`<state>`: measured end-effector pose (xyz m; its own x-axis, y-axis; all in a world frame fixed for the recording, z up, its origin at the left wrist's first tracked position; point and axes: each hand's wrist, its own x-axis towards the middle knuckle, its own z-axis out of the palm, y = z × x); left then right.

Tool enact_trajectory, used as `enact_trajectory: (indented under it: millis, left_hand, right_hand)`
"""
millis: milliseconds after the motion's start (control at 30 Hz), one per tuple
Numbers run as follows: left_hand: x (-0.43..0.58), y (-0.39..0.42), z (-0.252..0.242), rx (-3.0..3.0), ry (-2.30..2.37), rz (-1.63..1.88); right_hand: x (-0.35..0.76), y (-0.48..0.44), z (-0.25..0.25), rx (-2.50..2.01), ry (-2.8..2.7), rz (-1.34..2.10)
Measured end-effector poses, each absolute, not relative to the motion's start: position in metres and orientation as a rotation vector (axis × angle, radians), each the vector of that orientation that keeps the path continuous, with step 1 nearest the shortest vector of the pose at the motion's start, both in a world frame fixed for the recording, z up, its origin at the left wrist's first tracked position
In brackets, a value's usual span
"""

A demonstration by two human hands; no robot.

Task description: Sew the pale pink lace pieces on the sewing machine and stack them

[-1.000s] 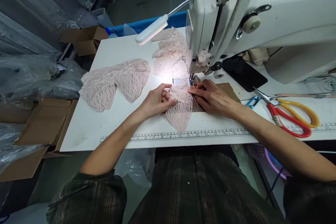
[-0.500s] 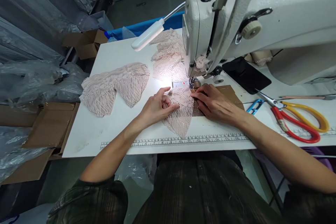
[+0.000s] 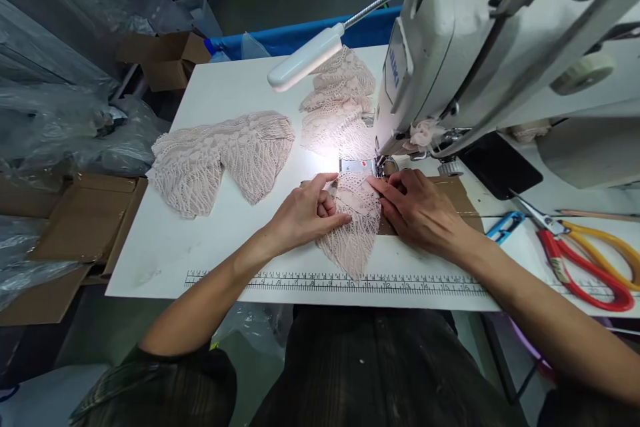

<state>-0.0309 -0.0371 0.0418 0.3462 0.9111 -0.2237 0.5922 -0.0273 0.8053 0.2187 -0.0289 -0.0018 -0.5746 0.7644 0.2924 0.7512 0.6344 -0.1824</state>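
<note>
A pale pink lace piece [image 3: 354, 240] lies in front of the sewing machine's needle area, its pointed end toward me. My left hand [image 3: 313, 212] holds its left side, index finger stretched toward the metal needle plate [image 3: 356, 167] and thumb on the lace. On the other side my right hand [image 3: 417, 207] pinches the upper right edge close to the presser foot [image 3: 385, 165]; its fingertips are partly hidden. More lace [image 3: 337, 113] is bunched behind the plate. A separate stack of lace pieces [image 3: 225, 157] rests on the table to the left.
The white sewing machine [image 3: 425, 47] rises at the right, with a lit lamp [image 3: 305, 59] over the table. Scissors [image 3: 580, 247], a blue thread snip [image 3: 505, 227] and a black phone-like slab [image 3: 500, 163] lie right. A ruler strip [image 3: 300, 281] runs along the front edge. Cardboard boxes [image 3: 83, 220] stand left.
The view has shifted, so the machine appears larger and farther right. Both hands keep nearly the same hold on the lace beside the presser foot.
</note>
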Motion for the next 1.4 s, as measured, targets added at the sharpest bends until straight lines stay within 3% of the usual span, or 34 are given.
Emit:
enact_trajectory:
  millis: [700,1033,1400]
  left_hand:
    - [-0.032,-0.035,0.038,1.725,1.338,0.476]
    - [-0.037,-0.034,0.036,1.707,1.284,0.460]
    - [-0.036,-0.033,0.037,1.617,1.320,0.461]
  right_hand:
    - [0.214,-0.031,-0.002,-1.274,-2.517,0.000]
    - [0.241,-0.025,0.009,-1.162,-2.287,0.520]
    - [0.242,-0.032,0.006,-1.163,-2.257,0.561]
